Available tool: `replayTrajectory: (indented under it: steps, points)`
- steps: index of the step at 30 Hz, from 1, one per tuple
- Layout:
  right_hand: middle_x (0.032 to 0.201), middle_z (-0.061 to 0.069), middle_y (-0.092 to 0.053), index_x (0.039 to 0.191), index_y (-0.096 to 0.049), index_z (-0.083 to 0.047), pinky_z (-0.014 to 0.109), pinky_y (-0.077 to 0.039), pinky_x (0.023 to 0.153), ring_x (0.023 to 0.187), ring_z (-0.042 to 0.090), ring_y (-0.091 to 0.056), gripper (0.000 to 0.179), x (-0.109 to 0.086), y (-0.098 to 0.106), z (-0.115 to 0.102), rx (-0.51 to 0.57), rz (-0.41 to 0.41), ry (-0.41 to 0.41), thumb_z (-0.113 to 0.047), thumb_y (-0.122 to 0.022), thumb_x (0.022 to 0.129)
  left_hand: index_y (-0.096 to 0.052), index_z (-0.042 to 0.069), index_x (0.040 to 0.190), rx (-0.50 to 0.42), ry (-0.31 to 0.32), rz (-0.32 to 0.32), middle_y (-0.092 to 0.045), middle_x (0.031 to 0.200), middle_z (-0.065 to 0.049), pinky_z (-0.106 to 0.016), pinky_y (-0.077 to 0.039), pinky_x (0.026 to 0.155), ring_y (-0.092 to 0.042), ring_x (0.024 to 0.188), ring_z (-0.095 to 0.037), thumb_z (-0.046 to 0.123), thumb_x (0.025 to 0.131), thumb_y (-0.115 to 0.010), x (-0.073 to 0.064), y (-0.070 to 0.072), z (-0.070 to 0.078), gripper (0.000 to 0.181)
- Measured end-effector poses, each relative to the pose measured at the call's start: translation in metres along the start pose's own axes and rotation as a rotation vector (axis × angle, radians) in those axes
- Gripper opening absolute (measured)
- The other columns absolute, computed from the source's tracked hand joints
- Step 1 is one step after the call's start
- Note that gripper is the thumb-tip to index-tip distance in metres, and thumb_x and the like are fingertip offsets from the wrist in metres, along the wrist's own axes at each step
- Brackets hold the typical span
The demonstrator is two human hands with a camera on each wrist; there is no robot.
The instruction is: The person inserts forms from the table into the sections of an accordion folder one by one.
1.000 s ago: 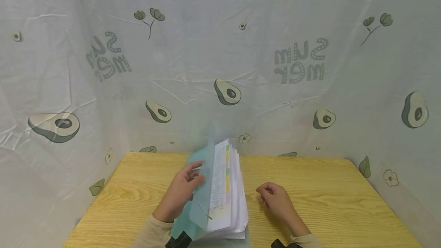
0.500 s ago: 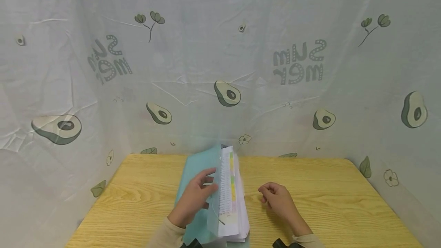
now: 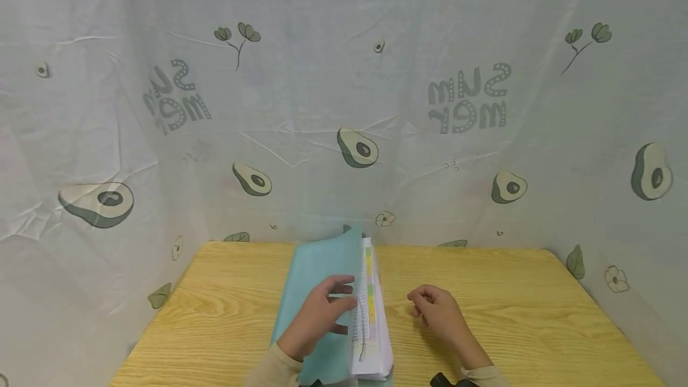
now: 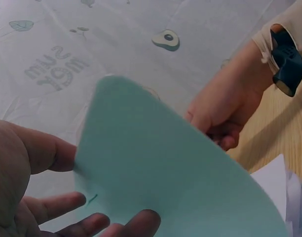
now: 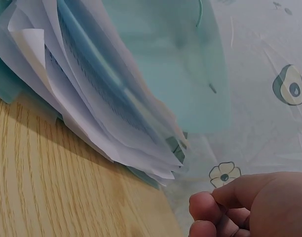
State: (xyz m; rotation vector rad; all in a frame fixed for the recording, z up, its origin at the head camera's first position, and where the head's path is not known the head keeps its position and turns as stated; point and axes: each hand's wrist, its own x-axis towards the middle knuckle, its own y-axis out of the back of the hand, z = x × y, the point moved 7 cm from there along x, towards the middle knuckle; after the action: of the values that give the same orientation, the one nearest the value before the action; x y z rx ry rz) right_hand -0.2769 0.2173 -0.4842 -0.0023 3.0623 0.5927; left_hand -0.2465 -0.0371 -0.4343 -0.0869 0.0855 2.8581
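Note:
A teal plastic folder (image 3: 317, 264) stands part-way open near the table's front, its cover raised and leaning over a thick stack of papers (image 3: 380, 345). Colored tabs show along the sheets' edge. My left hand (image 3: 317, 318) rests against the outer face of the cover (image 4: 136, 143) with fingers spread and mostly straight. A thin elastic cord (image 5: 199, 12) with a dark tip hangs on the cover's inner side. To the right of the papers, my right hand (image 3: 438, 313) hovers low over the wood with loosely curled fingers, holding nothing.
The wooden table (image 3: 484, 279) runs back to a pale curtain (image 3: 301, 76) printed with avocados and flowers. This curtain also closes off the left and right sides. A dark wrist strap (image 4: 288, 61) sits on the right sleeve.
My left hand has moved right, pushing the folder's cover over from nearly upright toward the papers, so more of its outer face shows. My right hand has hardly moved.

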Motion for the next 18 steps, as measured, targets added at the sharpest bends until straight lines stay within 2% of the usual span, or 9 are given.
replayTrajectory:
  steps: [5,9,14,18]
  points:
    - [0.072,0.01,-0.065,0.106,-0.072,0.001,0.03,-0.049,0.053,0.056,0.016,-0.052,0.021,-0.001,0.002,0.003,0.0,-0.006,-0.011,-0.017,-0.061,0.105,-0.055,0.004,0.144,-0.009,0.003,-0.053,-0.056,0.137,-0.021,-0.046,-0.062,0.069,-0.063,0.112,-0.029,0.017,0.098,-0.069,-0.003,-0.005,0.0,0.05]
    - [0.074,0.012,-0.066,0.107,-0.071,0.001,0.031,-0.05,0.053,0.056,0.017,-0.052,0.022,-0.003,0.003,0.006,-0.002,-0.022,-0.019,-0.017,-0.06,0.106,-0.055,0.007,0.145,-0.015,-0.003,-0.06,-0.057,0.136,-0.019,-0.046,-0.062,0.072,-0.062,0.118,-0.032,0.02,0.101,-0.066,-0.006,0.0,0.002,0.047]
    - [0.075,0.013,-0.066,0.109,-0.072,0.002,0.03,-0.049,0.053,0.056,0.018,-0.053,0.021,-0.004,0.01,0.002,-0.011,0.0,-0.004,-0.016,-0.06,0.106,-0.051,0.007,0.148,0.008,-0.068,-0.003,-0.057,0.136,-0.017,-0.047,-0.06,0.083,-0.061,0.12,-0.031,0.02,0.103,-0.062,-0.006,0.021,0.015,0.048]
    - [0.077,0.014,-0.066,0.111,-0.071,0.001,0.031,-0.051,0.057,0.06,0.02,-0.058,0.023,-0.007,0.02,-0.004,-0.022,0.032,0.016,-0.018,-0.061,0.106,-0.05,0.006,0.149,0.063,-0.151,0.111,-0.058,0.137,-0.017,-0.045,-0.059,0.089,-0.062,0.119,-0.029,0.016,0.104,-0.061,-0.007,0.047,0.026,0.047]
